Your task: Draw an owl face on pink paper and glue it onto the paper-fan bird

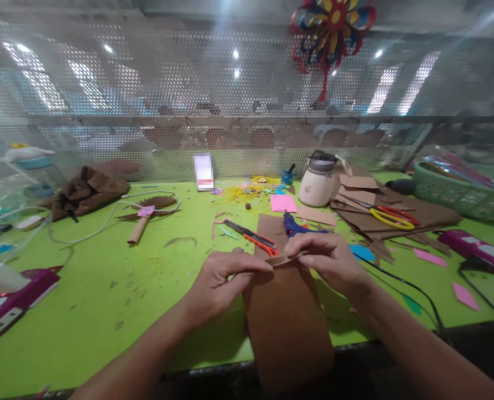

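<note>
A long sheet of brown paper (286,316) hangs down over the table's front edge, with its upper end raised between my two hands. My left hand (226,278) pinches the left side of a narrow folded strip along that end. At the strip's right side, my right hand (330,258) pinches it between thumb and fingers. Just behind the fold lies an orange box cutter (257,239), its blade pointing to the back left. A blue glue gun (297,225) rests beyond my right hand, partly hidden by it.
Red and yellow scissors (391,216) lie on brown paper at the right, near a green basket (455,191). A white jar (317,180) stands behind. Purple power strips (475,247) flank the green table (147,322). A brown paper flower (147,211) lies left, beside a looping white cable.
</note>
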The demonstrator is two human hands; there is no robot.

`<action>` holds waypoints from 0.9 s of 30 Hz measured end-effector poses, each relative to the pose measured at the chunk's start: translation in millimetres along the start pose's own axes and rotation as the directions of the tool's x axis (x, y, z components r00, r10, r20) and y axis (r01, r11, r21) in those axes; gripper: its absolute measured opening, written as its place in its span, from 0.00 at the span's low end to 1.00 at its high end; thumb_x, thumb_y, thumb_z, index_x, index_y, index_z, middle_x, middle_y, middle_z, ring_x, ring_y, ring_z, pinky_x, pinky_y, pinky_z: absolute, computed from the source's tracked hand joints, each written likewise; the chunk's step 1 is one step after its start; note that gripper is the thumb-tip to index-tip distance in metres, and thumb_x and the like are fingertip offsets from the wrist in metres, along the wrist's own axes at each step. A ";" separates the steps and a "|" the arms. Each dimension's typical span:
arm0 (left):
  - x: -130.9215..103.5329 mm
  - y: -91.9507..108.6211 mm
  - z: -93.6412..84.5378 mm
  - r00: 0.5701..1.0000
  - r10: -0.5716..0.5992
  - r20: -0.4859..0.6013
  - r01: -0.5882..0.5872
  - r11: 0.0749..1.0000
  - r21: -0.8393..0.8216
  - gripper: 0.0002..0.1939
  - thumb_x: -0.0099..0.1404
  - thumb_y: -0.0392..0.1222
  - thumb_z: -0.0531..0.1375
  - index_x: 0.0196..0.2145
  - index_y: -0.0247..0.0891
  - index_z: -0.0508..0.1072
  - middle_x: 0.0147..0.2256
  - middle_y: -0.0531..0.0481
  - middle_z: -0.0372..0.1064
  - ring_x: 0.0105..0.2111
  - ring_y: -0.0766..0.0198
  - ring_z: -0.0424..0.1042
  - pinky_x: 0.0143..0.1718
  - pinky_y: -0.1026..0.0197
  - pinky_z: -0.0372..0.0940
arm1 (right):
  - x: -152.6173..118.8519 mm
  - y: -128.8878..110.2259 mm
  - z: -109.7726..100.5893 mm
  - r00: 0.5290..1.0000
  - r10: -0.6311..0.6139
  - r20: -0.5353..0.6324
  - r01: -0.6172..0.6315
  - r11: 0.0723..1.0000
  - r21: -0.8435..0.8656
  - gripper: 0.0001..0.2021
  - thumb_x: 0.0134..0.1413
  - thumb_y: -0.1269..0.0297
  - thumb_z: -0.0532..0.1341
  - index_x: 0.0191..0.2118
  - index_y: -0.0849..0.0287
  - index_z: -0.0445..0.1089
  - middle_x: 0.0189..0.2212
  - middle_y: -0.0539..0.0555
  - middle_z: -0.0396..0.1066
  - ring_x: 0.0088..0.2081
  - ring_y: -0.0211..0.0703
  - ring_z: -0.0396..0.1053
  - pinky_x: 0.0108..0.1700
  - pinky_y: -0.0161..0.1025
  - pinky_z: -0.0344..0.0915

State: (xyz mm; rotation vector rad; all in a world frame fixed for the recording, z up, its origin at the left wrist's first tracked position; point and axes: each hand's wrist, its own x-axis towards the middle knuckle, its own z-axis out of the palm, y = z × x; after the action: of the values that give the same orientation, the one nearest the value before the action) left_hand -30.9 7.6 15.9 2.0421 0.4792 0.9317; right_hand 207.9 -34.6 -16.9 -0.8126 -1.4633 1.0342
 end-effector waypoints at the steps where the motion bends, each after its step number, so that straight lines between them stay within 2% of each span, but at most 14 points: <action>1: -0.1 -0.2 0.3 0.999 0.037 -0.005 -0.037 0.998 0.041 0.11 0.65 0.32 0.58 0.37 0.34 0.81 0.34 0.46 0.80 0.34 0.63 0.77 0.36 0.67 0.69 | 0.2 -0.8 1.8 1.000 0.012 0.005 -0.012 1.000 0.013 0.06 0.53 0.69 0.64 0.36 0.53 0.78 0.36 0.51 0.74 0.40 0.39 0.69 0.42 0.36 0.64; 4: 0.0 -1.5 1.0 0.990 0.140 0.021 -0.141 0.981 0.136 0.12 0.65 0.31 0.56 0.37 0.33 0.80 0.34 0.46 0.80 0.36 0.63 0.78 0.39 0.67 0.69 | 1.6 -4.3 10.6 0.996 0.072 -0.044 -0.073 0.997 -0.018 0.02 0.51 0.65 0.66 0.33 0.55 0.76 0.33 0.51 0.73 0.36 0.37 0.68 0.38 0.34 0.63; 7: -0.4 -3.9 1.8 0.980 0.187 0.064 -0.196 0.959 0.205 0.14 0.65 0.29 0.54 0.38 0.33 0.80 0.35 0.46 0.80 0.36 0.64 0.78 0.41 0.66 0.69 | 3.5 -6.7 18.7 0.983 0.134 -0.124 -0.144 0.987 -0.074 0.07 0.48 0.63 0.69 0.30 0.58 0.73 0.28 0.50 0.71 0.30 0.35 0.66 0.33 0.33 0.61; 9: -1.0 -5.7 2.5 0.976 0.206 0.075 -0.218 0.944 0.246 0.14 0.65 0.29 0.53 0.38 0.33 0.79 0.36 0.46 0.80 0.37 0.64 0.79 0.42 0.66 0.69 | 4.8 -7.9 20.2 0.974 0.168 -0.151 -0.184 0.978 -0.097 0.08 0.48 0.61 0.69 0.32 0.59 0.73 0.28 0.50 0.71 0.30 0.35 0.65 0.32 0.33 0.61; 11: -1.3 -7.2 3.3 0.968 0.232 0.093 -0.249 0.930 0.271 0.15 0.64 0.27 0.53 0.39 0.33 0.79 0.38 0.46 0.80 0.39 0.63 0.78 0.43 0.65 0.70 | 5.9 -9.0 19.0 0.968 0.214 -0.134 -0.233 0.960 -0.153 0.10 0.51 0.58 0.67 0.33 0.61 0.74 0.28 0.51 0.71 0.30 0.36 0.65 0.32 0.33 0.60; 14: -0.8 -7.8 4.6 0.952 0.278 0.128 -0.304 0.907 0.290 0.16 0.62 0.26 0.52 0.39 0.32 0.78 0.40 0.43 0.79 0.40 0.61 0.78 0.44 0.65 0.70 | 6.6 -10.6 17.3 0.960 0.277 -0.046 -0.279 0.923 -0.264 0.17 0.56 0.51 0.61 0.29 0.63 0.73 0.26 0.51 0.68 0.29 0.35 0.61 0.30 0.34 0.56; 16: -0.3 -7.2 5.3 0.944 0.303 0.128 -0.328 0.895 0.302 0.15 0.62 0.27 0.52 0.39 0.31 0.78 0.40 0.42 0.79 0.41 0.61 0.78 0.43 0.65 0.70 | 6.4 -11.2 18.7 0.953 0.303 -0.008 -0.292 0.910 -0.294 0.20 0.56 0.49 0.60 0.26 0.64 0.71 0.24 0.50 0.65 0.27 0.34 0.58 0.29 0.34 0.54; 21: -0.3 -7.4 6.6 0.938 0.316 0.142 -0.345 0.893 0.288 0.16 0.62 0.25 0.52 0.39 0.32 0.78 0.39 0.42 0.79 0.41 0.61 0.77 0.43 0.64 0.70 | 5.2 -11.3 24.5 0.963 0.271 -0.001 -0.260 0.924 -0.279 0.18 0.54 0.52 0.63 0.27 0.64 0.71 0.24 0.50 0.66 0.28 0.34 0.59 0.30 0.33 0.55; 27: -0.3 -10.7 10.2 0.954 0.263 0.145 -0.294 0.918 0.267 0.16 0.62 0.27 0.52 0.39 0.34 0.78 0.38 0.44 0.79 0.39 0.61 0.77 0.43 0.62 0.69 | 3.8 -8.5 23.5 0.956 0.292 -0.033 -0.290 0.919 -0.269 0.16 0.53 0.54 0.64 0.27 0.64 0.74 0.22 0.49 0.66 0.26 0.33 0.58 0.28 0.33 0.54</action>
State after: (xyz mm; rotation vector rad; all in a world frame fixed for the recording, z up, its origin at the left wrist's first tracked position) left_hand -23.4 8.4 3.2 2.4584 0.2790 0.9566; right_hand 184.7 -38.2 -7.6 -1.2552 -1.5418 1.0675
